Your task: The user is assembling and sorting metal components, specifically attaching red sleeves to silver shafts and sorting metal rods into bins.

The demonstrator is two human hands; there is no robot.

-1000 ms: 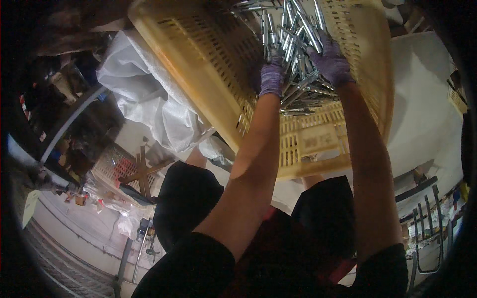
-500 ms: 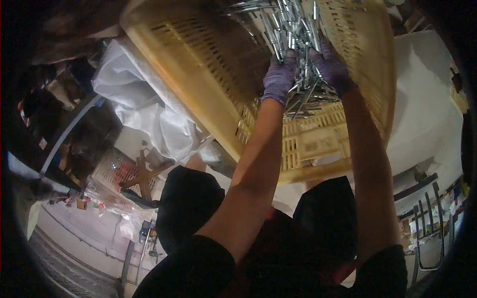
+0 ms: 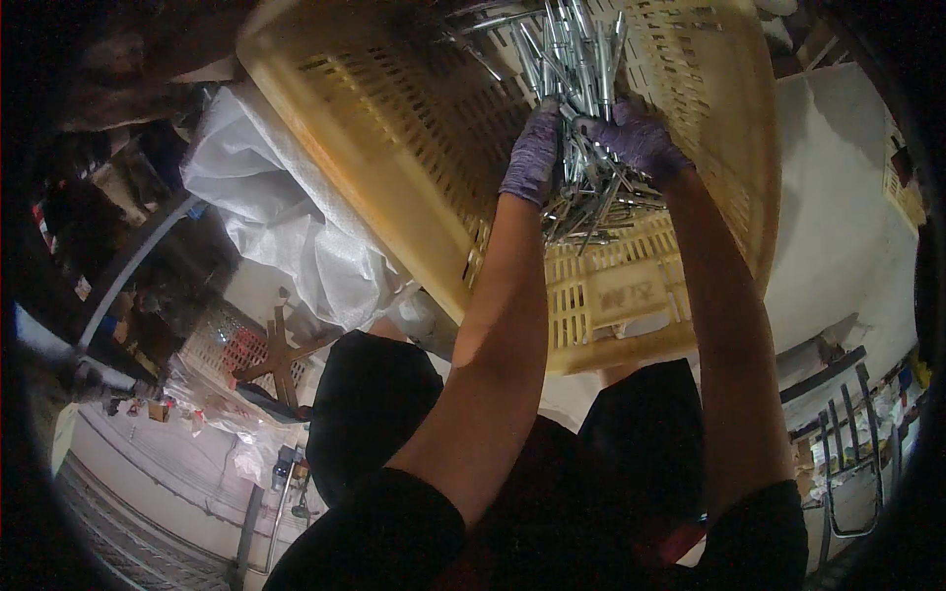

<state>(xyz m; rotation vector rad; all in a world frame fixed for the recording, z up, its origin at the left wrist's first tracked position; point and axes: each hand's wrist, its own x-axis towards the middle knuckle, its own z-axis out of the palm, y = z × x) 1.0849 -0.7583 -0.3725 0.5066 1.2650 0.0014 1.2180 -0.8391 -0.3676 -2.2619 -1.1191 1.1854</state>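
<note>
A large yellow slotted plastic crate (image 3: 379,163) stands in front of me, with a heap of thin shiny metal rods (image 3: 576,59) at its far side. My left hand (image 3: 534,150), in a purple knitted glove, is closed against the left side of a bundle of these rods. From the right, my right hand (image 3: 641,140), gloved alike, grips the same bundle with its fingers curled over it. The bundle points away from me, roughly lengthwise. Below the hands, more loose metal rods (image 3: 596,212) lie crosswise on the crate's bottom.
White woven sacking (image 3: 286,217) hangs along the crate's left side. A brown wooden cross-shaped piece (image 3: 281,360) and a pale basket (image 3: 212,345) are at lower left. To the right are a pale panel (image 3: 828,187) and a black metal rack (image 3: 852,463).
Both hands have shifted slightly left and toward me with the rods. My right hand's fingers have come further over the bundle, and more of the loose rods beneath shows.
</note>
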